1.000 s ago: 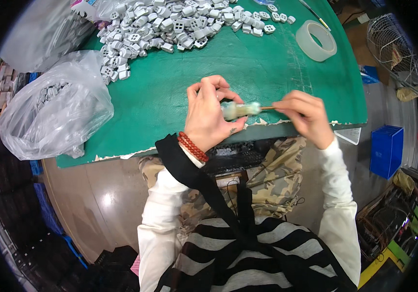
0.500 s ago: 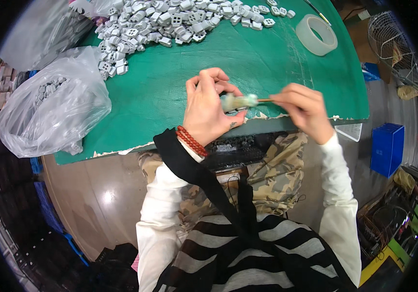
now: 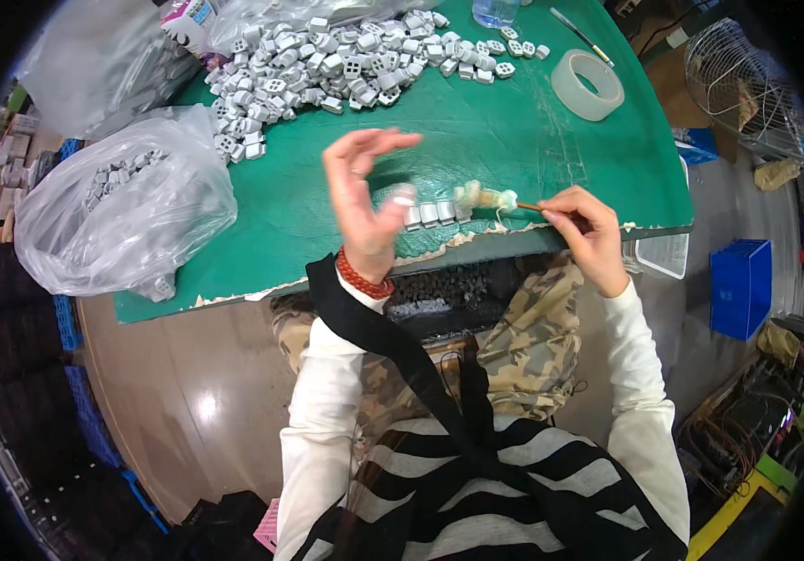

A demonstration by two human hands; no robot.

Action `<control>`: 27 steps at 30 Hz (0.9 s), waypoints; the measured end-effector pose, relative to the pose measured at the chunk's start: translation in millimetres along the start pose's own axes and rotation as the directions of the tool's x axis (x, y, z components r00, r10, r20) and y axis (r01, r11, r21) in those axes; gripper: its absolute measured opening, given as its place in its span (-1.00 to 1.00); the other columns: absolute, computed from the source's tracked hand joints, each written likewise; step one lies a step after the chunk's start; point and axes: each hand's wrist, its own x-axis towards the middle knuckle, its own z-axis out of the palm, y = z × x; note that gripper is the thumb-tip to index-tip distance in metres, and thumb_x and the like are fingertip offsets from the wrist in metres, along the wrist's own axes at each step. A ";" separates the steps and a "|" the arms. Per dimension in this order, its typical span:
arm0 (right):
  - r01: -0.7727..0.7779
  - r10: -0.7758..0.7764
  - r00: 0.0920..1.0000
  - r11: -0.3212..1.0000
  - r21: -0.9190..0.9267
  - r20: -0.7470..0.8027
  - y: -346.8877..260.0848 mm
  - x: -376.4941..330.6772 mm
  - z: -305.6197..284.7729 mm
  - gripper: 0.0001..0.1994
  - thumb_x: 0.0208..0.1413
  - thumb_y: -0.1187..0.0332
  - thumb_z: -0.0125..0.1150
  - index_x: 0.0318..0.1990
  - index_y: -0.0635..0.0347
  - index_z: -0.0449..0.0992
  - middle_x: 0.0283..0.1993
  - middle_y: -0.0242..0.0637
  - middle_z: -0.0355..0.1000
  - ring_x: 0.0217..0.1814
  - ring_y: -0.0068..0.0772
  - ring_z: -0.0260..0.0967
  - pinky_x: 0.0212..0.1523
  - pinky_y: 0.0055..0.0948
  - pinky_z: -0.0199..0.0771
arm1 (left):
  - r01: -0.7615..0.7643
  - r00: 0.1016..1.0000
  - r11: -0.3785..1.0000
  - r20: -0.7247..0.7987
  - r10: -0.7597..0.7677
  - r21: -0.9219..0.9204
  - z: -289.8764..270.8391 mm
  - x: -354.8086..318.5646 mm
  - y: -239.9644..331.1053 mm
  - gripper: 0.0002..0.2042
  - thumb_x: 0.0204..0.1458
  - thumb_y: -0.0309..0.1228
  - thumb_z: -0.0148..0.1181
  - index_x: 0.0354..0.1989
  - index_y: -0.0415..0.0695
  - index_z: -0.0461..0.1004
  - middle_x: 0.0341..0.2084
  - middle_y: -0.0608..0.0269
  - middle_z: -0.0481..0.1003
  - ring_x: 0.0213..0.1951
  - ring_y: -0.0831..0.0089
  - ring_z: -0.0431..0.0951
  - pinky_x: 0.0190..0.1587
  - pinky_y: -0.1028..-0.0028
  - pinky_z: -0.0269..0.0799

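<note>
My right hand [image 3: 589,229] is closed around the thin brown handle [image 3: 530,207] of a small tool. Its pale, lumpy head, which looks wrapped in cloth or tape [image 3: 488,197], lies at the right end of a short row of small light-grey plastic pieces [image 3: 430,215] near the table's front edge. My left hand [image 3: 362,192] is at the row's left end, its fingers spread and somewhat blurred. The thumb is close to the leftmost piece, and I cannot tell whether it touches.
Many loose grey pieces [image 3: 327,70] are heaped on the green table cover [image 3: 327,168]. A clear bag of pieces [image 3: 126,220] lies at left, a roll of clear tape [image 3: 587,86] and a pen [image 3: 581,35] at back right. A blue bin [image 3: 738,290] stands on the floor at right.
My left hand has opened away from the tool's head and shifted left, uncovering the row of grey pieces. The right hand still holds the tool, slightly lower. The view has shifted a little.
</note>
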 end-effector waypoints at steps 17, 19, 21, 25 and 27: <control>0.228 -0.194 0.963 0.958 -0.175 0.189 -31.7 36.6 41.9 -0.86 -0.03 0.56 0.27 -0.28 0.17 0.59 -0.41 -0.27 0.43 -0.40 -0.22 0.42 -0.41 -0.38 0.38 | 0.127 0.932 0.758 0.185 -0.312 0.640 -31.4 -16.1 23.8 -0.33 -0.33 -0.46 0.56 -0.02 -0.11 0.23 -0.38 0.35 0.63 -0.41 0.52 0.47 -0.37 0.56 0.32; 0.259 -0.226 0.956 0.950 -0.174 0.185 -31.2 39.4 43.2 -0.85 -0.04 0.57 0.27 -0.28 0.17 0.59 -0.41 -0.27 0.43 -0.40 -0.22 0.43 -0.42 -0.38 0.39 | 0.108 0.935 0.762 0.195 -0.296 0.638 -31.3 -17.3 21.0 -0.32 -0.33 -0.47 0.56 -0.03 -0.12 0.22 -0.38 0.34 0.63 -0.40 0.51 0.48 -0.35 0.55 0.33; 0.254 -0.223 0.958 0.951 -0.177 0.181 -22.7 36.4 27.3 -0.85 -0.05 0.58 0.27 -0.29 0.17 0.60 -0.42 -0.27 0.43 -0.42 -0.21 0.43 -0.45 -0.38 0.38 | 0.088 0.941 0.763 0.197 -0.274 0.641 -30.7 -16.1 21.2 -0.32 -0.33 -0.48 0.56 -0.03 -0.12 0.21 -0.38 0.33 0.63 -0.39 0.50 0.49 -0.34 0.55 0.34; 0.320 -0.276 0.940 0.917 -0.237 0.201 -30.7 41.9 40.6 -0.84 -0.09 0.57 0.28 -0.30 0.14 0.58 -0.44 -0.27 0.40 -0.44 -0.21 0.42 -0.47 -0.35 0.39 | 0.114 0.928 0.766 0.208 -0.309 0.633 -31.5 -18.4 19.8 -0.31 -0.33 -0.49 0.55 -0.03 -0.13 0.18 -0.37 0.31 0.63 -0.36 0.47 0.50 -0.29 0.52 0.37; 0.403 -0.357 0.909 0.884 -0.239 0.213 -40.4 49.0 58.2 -0.81 -0.12 0.55 0.28 -0.28 0.11 0.58 -0.42 -0.29 0.40 -0.43 -0.20 0.42 -0.46 -0.31 0.40 | 0.146 0.926 0.777 0.191 -0.324 0.613 -32.3 -17.7 18.4 -0.31 -0.33 -0.48 0.54 -0.03 -0.14 0.17 -0.37 0.32 0.63 -0.36 0.46 0.49 -0.29 0.51 0.36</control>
